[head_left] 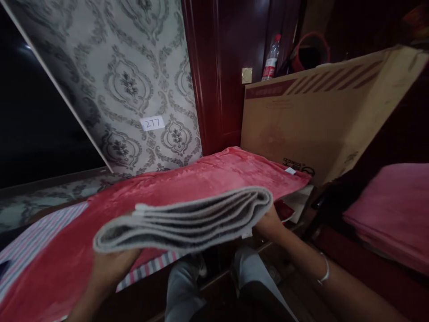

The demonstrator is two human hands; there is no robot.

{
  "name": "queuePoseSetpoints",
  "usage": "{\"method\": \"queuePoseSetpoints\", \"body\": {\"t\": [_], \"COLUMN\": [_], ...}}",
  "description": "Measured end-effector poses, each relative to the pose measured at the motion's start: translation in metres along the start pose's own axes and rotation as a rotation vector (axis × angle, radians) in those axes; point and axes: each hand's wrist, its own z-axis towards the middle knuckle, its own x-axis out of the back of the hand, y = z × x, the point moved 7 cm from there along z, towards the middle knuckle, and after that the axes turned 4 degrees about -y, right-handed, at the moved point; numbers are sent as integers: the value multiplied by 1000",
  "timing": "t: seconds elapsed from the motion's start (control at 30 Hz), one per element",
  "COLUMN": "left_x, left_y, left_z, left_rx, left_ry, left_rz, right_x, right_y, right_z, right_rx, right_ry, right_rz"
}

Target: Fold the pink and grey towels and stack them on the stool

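Left hand [112, 266] and right hand [270, 226] are holding opposite ends of a thick, grey, many-layered folded textile [191, 226], each grip clamping its end, the bundle hovering above a red plush blanket [181, 185]; level, even support should be keeping the layers aligned. Blanket is partly covering a striped cloth [154, 267]; a brown cardboard box [301, 120] is standing near patterned grey wallpaper [134, 85]

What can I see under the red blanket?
A striped cloth shows from under the red blanket, at the left and along the near edge. Anything else beneath is covered, and the grey cloth also blocks part of the view.
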Motion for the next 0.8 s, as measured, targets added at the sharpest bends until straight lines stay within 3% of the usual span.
{"method": "queuePoseSetpoints", "body": {"t": [0.07, 0.13, 0.3, 0.43, 0.57, 0.7, 0.8], "left_x": [-1, -11, -61, -109, -157, -201, -218], "left_y": [29, 52, 100, 133, 143, 135, 134], "left_z": [17, 37, 81, 95, 96, 90, 86], "left_rx": [-111, -134, -129, -104, -46, 45, 57], "left_ry": [41, 15, -210, -399, -508, -654, -749], "left_rz": [9, -25, -377, -588, -679, -662, -685], "right_x": [12, 25, 61, 95, 113, 123, 127], "right_y": [-17, -37, -93, -128, -116, -84, -87], "right_z": [13, 25, 41, 39, 8, -36, -51], "right_rx": [-6, 1, -35, -116, -196, -264, -217], "right_ry": [107, 205, 396, 432, 344, 407, 468], "right_rz": [-1, -13, -70, -76, -18, 29, 57]}}
